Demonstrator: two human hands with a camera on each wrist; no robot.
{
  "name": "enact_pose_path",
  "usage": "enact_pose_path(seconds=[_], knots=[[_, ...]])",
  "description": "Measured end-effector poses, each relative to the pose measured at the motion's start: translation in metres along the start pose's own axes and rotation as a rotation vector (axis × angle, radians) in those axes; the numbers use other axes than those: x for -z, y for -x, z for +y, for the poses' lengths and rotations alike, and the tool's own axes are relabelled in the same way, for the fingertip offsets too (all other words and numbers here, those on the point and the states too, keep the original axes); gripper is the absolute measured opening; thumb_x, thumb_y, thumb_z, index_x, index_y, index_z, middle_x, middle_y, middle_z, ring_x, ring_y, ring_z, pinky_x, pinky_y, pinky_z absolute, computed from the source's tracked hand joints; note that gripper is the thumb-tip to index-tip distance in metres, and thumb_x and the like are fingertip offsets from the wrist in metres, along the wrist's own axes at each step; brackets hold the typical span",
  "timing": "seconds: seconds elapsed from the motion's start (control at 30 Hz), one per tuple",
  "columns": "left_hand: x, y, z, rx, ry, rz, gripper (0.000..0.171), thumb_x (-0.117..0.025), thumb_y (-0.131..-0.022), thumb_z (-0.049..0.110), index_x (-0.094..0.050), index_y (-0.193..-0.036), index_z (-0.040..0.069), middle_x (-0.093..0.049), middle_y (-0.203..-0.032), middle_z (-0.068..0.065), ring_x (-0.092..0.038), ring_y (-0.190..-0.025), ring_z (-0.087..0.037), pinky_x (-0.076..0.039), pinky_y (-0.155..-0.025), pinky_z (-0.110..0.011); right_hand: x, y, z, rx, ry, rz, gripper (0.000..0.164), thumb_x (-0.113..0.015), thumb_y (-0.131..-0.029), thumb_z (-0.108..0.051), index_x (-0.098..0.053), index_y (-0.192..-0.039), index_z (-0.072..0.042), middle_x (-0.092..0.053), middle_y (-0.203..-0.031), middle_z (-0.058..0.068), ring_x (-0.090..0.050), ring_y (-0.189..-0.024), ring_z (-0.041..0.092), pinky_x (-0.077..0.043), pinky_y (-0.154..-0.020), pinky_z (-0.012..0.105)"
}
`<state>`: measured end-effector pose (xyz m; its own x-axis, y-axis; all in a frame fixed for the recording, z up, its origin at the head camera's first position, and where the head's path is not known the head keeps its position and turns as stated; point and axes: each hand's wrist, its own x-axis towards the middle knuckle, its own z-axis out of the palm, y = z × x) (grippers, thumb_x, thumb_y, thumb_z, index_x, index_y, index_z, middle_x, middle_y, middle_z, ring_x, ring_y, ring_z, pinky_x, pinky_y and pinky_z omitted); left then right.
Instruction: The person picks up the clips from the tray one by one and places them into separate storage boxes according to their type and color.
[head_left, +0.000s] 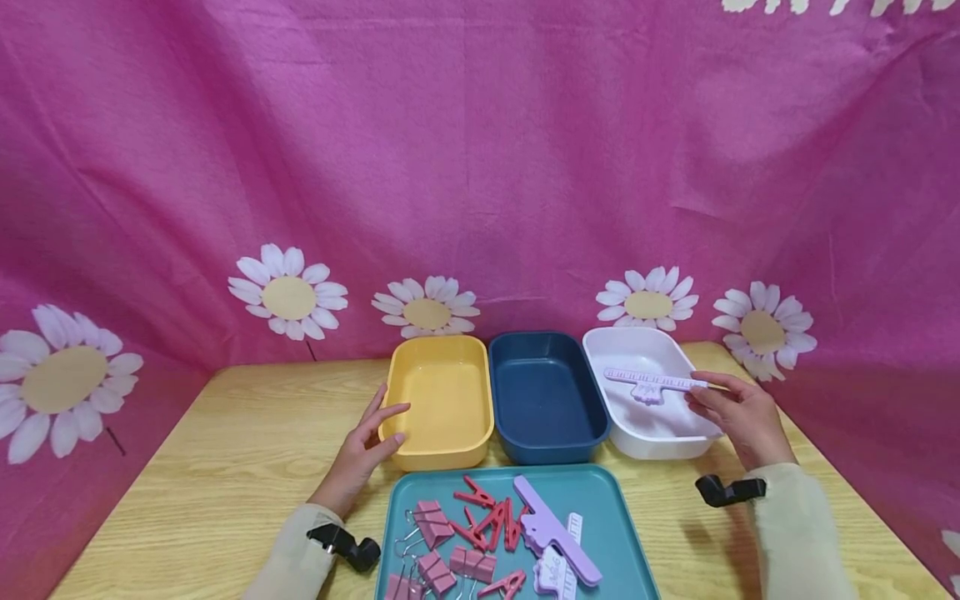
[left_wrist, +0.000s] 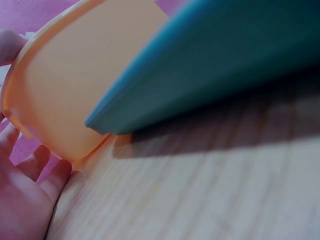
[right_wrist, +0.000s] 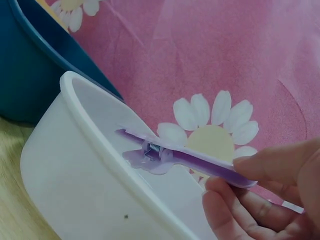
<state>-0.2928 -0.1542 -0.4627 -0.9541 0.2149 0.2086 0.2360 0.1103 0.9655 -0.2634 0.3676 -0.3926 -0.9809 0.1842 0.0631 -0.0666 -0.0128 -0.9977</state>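
Observation:
My right hand [head_left: 742,415] pinches one end of a lilac bag clip [head_left: 647,380] between thumb and fingers. Held over the white bin [head_left: 652,448], the clip shows its spring and hollow underside [right_wrist: 210,167] in the right wrist view. My left hand [head_left: 362,454] rests at the left side of the yellow bin [head_left: 442,458], with extended fingers reaching over its rim. In the left wrist view, several fingers [left_wrist: 35,162] lie along that bin's outer wall.
A navy bin [head_left: 551,454] stands between the other two. In front, a teal tray [head_left: 611,517] carries pink binder clips [head_left: 433,523], red clothespins [head_left: 491,525], a purple bag clip [head_left: 557,533] and a paler one [head_left: 553,573]. A pink daisy-patterned cloth [head_left: 480,167] hangs behind the table.

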Motion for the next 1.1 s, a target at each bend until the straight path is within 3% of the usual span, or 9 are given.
enact_pose_path(seconds=[0.13, 0.27, 0.5, 0.77, 1.1], knots=[[0.0001, 0.0002, 0.0001, -0.008, -0.003, 0.001, 0.041, -0.060, -0.096, 0.014, -0.055, -0.136, 0.015, -0.009, -0.161, 0.009, -0.001, -0.148, -0.020, -0.011, -0.118, -0.044, -0.0001, -0.0008, 0.0002, 0.014, 0.094, -0.020, 0.044, -0.066, -0.092, -0.014, -0.056, -0.132, 0.000, -0.066, -0.097, -0.008, -0.069, -0.085, 0.006, -0.055, -0.077, 0.020], [0.0003, 0.0004, 0.0008, -0.019, -0.003, -0.006, 0.040, -0.059, -0.096, 0.013, -0.055, -0.136, 0.013, -0.009, -0.161, 0.008, -0.001, -0.147, -0.019, -0.013, -0.117, -0.042, -0.0008, -0.0015, 0.0001, 0.029, 0.157, -0.044, 0.051, -0.063, -0.094, -0.015, -0.047, -0.137, 0.007, -0.067, -0.095, -0.009, -0.069, -0.086, 0.006, -0.054, -0.078, 0.020], [0.0004, 0.0017, 0.0017, -0.016, -0.014, -0.009, 0.040, -0.059, -0.096, 0.013, -0.054, -0.137, 0.013, -0.008, -0.161, 0.009, -0.001, -0.147, -0.019, -0.013, -0.117, -0.041, -0.0027, -0.0012, -0.0005, 0.035, 0.232, -0.051, 0.051, -0.059, -0.097, -0.017, -0.044, -0.138, 0.010, -0.067, -0.095, -0.012, -0.068, -0.087, 0.004, -0.054, -0.079, 0.020], [0.0003, 0.0017, 0.0013, -0.022, -0.011, -0.011, 0.041, -0.059, -0.096, 0.013, -0.054, -0.137, 0.013, -0.008, -0.161, 0.008, -0.002, -0.147, -0.019, -0.015, -0.115, -0.040, -0.0058, -0.0015, -0.0009, 0.042, 0.234, -0.058, 0.048, -0.057, -0.097, -0.013, -0.044, -0.136, 0.012, -0.068, -0.094, -0.012, -0.068, -0.086, 0.004, -0.055, -0.078, 0.020], [-0.0002, 0.0020, 0.0007, -0.025, 0.002, -0.010, 0.041, -0.060, -0.096, 0.015, -0.054, -0.136, 0.013, -0.008, -0.161, 0.009, -0.002, -0.147, -0.019, -0.013, -0.117, -0.040, -0.0088, -0.0024, -0.0021, -0.017, 0.379, 0.020, 0.052, -0.063, -0.094, -0.026, -0.050, -0.131, 0.008, -0.064, -0.092, -0.012, -0.065, -0.082, 0.001, -0.055, -0.077, 0.019]])
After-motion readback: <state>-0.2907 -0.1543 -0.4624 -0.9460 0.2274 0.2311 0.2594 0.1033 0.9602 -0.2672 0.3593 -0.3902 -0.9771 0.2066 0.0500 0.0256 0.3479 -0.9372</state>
